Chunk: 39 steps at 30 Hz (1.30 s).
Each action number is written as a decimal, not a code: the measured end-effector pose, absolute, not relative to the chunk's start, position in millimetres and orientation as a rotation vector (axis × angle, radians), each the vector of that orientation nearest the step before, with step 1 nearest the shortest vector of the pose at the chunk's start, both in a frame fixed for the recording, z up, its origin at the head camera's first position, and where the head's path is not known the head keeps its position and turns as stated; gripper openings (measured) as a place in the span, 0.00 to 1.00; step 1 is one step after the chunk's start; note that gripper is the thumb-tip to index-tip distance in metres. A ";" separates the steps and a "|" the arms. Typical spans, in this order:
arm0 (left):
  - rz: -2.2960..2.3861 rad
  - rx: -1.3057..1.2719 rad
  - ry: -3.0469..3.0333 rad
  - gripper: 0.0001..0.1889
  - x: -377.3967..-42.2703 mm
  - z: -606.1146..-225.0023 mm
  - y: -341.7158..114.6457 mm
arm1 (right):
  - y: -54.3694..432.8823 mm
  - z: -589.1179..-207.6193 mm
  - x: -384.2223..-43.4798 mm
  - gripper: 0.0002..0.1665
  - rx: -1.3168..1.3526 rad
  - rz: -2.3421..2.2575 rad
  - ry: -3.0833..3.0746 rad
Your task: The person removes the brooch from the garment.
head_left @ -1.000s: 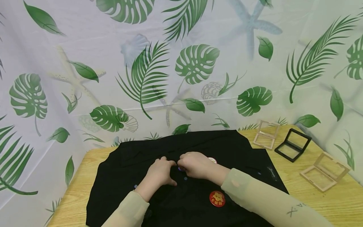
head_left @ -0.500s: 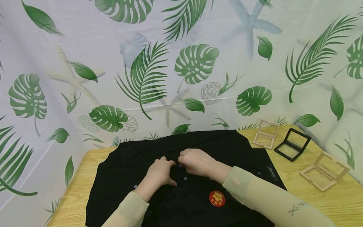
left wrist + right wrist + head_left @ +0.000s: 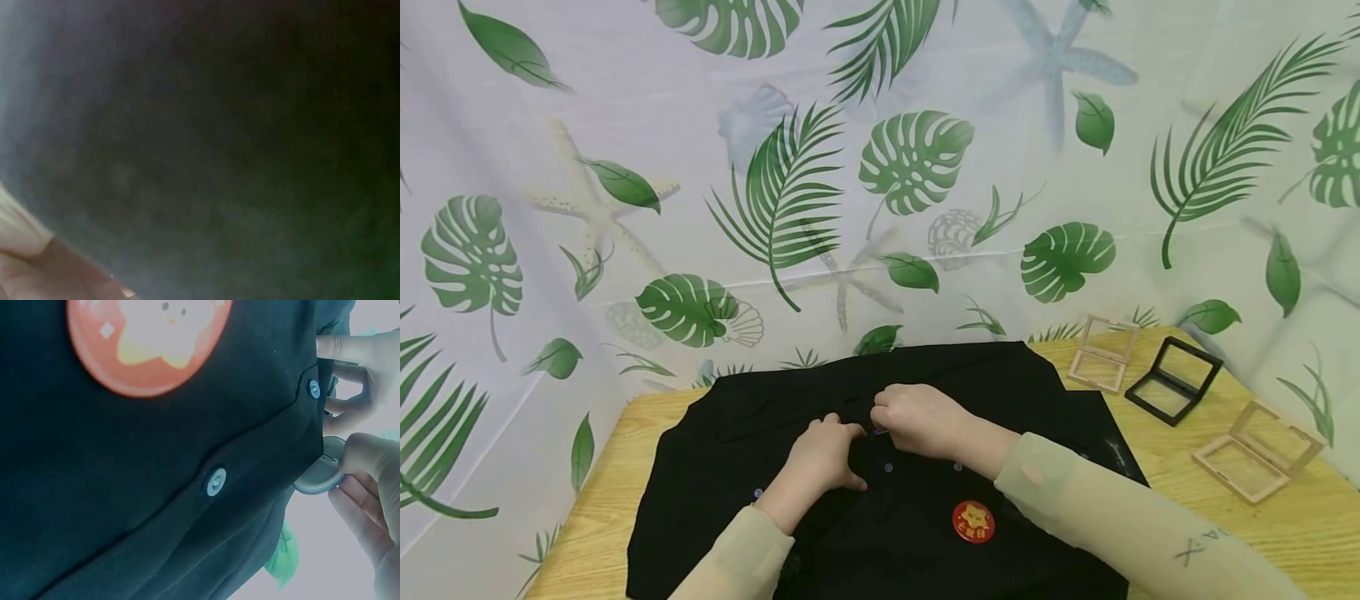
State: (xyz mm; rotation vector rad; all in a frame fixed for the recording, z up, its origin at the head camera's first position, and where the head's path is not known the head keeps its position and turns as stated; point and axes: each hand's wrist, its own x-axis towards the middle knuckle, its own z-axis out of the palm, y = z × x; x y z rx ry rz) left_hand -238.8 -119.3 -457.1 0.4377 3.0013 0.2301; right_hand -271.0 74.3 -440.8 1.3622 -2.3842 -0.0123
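A black shirt (image 3: 1015,500) with small light buttons lies spread over the table. My right hand (image 3: 917,421) pinches a round pin badge (image 3: 320,480) by its edge. In the right wrist view its pale back faces the camera, close to the shirt's raised fold; whether the pin passes through the cloth I cannot tell. My left hand (image 3: 823,454) rests on the shirt just left of it, thumb and fingers spread apart in a curve. A red badge with a yellow star (image 3: 973,522) lies on the shirt front. The left wrist view is mostly dark blur.
On the wooden table (image 3: 1165,467) at the right stand a small beige open frame case (image 3: 1103,354), a black one (image 3: 1175,382) and a larger beige one (image 3: 1258,452). A leaf-printed white cloth (image 3: 880,208) hangs behind the table.
My right hand has moved slightly up and away with the pinched badge. A whitish badge beside it, visible a second ago, is hidden now. The left hand stays put.
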 end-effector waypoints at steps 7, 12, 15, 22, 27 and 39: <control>0.219 0.447 3.020 0.36 -237.7 -459.9 -119.1 | 75.6 -445.0 -270.3 0.09 1.368 -0.027 -2.347; 0.223 0.450 3.015 0.36 -238.2 -459.8 -119.2 | 75.8 -444.7 -270.3 0.09 1.370 -0.015 -2.343; 0.230 0.451 3.010 0.36 -238.8 -459.0 -119.9 | 75.5 -442.7 -270.8 0.09 1.374 -0.012 -2.346; 0.272 0.462 2.982 0.36 -239.6 -451.7 -122.7 | 75.2 -437.4 -272.2 0.09 1.385 0.002 -2.363; 0.325 0.476 2.963 0.33 -242.3 -441.9 -126.3 | 76.1 -434.7 -273.1 0.08 1.399 0.019 -2.333; 0.430 0.456 2.969 0.24 -254.2 -428.4 -129.7 | 80.2 -432.1 -276.5 0.09 1.439 0.054 -2.246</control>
